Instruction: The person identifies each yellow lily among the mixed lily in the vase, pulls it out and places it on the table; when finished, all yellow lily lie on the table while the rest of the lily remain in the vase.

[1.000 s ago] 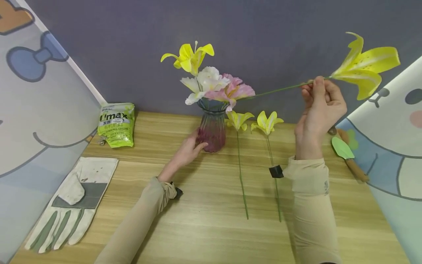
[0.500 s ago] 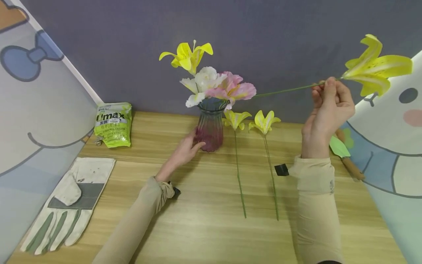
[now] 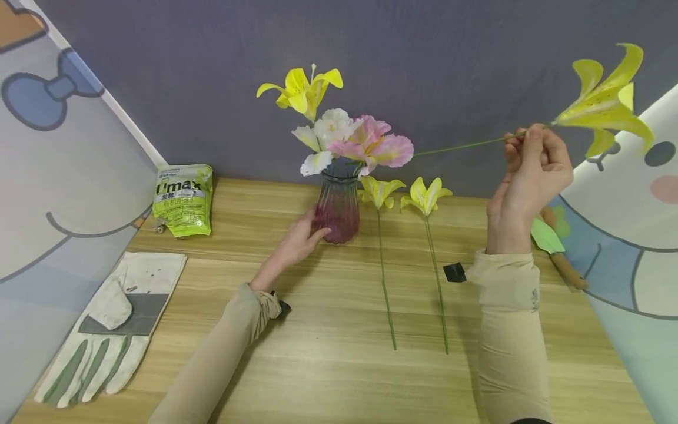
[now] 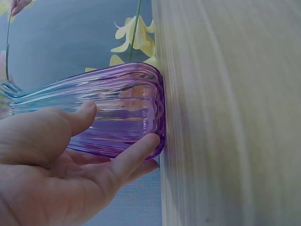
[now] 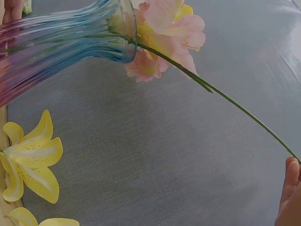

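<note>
A ribbed glass vase (image 3: 339,206), blue-green at the mouth and purple at the base, stands upright on the wooden table. My left hand (image 3: 296,238) holds its lower part, thumb on the near side; the left wrist view has the fingers (image 4: 136,157) around the purple base. Out to the right, my right hand (image 3: 532,176) pinches the green stem of a yellow lily (image 3: 606,106) just below the bloom. That stem (image 5: 244,110) slants into the vase mouth in the right wrist view. Another yellow lily (image 3: 299,91), a white flower (image 3: 333,126) and a pink flower (image 3: 384,144) fill the vase.
Two yellow lilies (image 3: 426,197) lie right of the vase, stems toward the front. A fertilizer bag (image 3: 185,203) stands back left, with a work glove (image 3: 113,324) before it. A small green trowel (image 3: 548,238) lies at the right edge. A grey wall rises behind.
My right hand has moved a little to the right with the lily, and the bloom has turned. My left hand stays on the vase, which has not moved on the table.
</note>
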